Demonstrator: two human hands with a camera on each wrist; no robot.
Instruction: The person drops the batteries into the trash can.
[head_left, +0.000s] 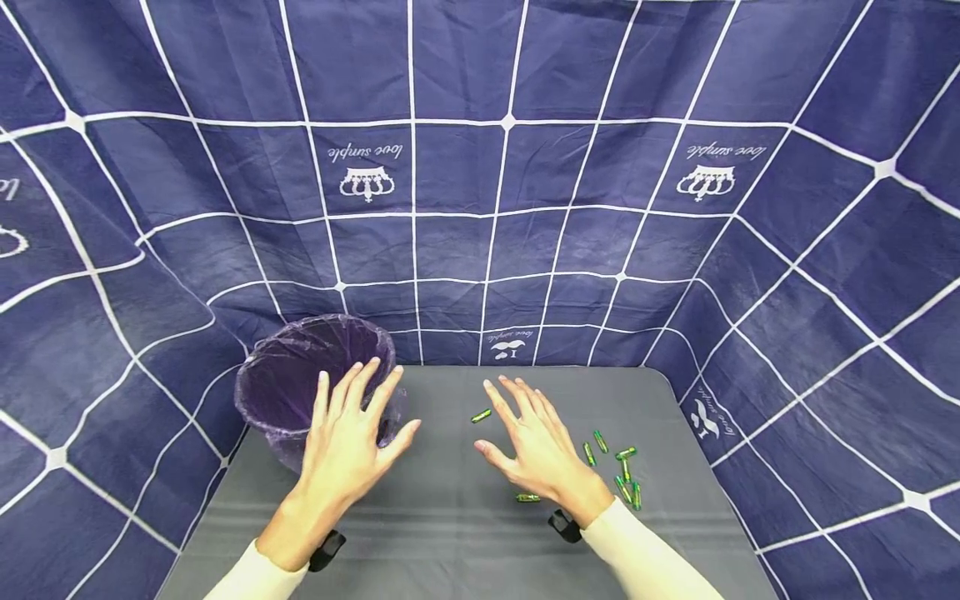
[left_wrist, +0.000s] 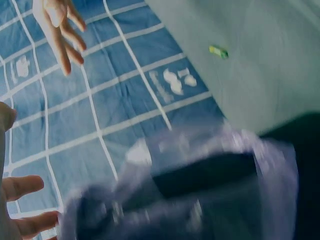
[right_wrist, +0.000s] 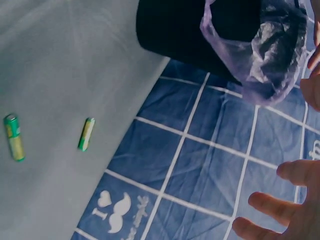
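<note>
My left hand, fingers spread and straight, is raised in front of a dark bin lined with a purple plastic bag, overlapping its rim in the head view. Nothing is in that hand. My right hand hovers over the grey table with its fingers extended, also holding nothing. A green and yellow battery lies to the left of its fingertips. Another battery shows just beside the right wrist, partly covered. Further right, several more batteries lie in a loose group.
The grey table is enclosed at the back and sides by a blue cloth with white grid lines and prints. The bin stands at the table's left side. Dark straps with small devices sit on both wrists.
</note>
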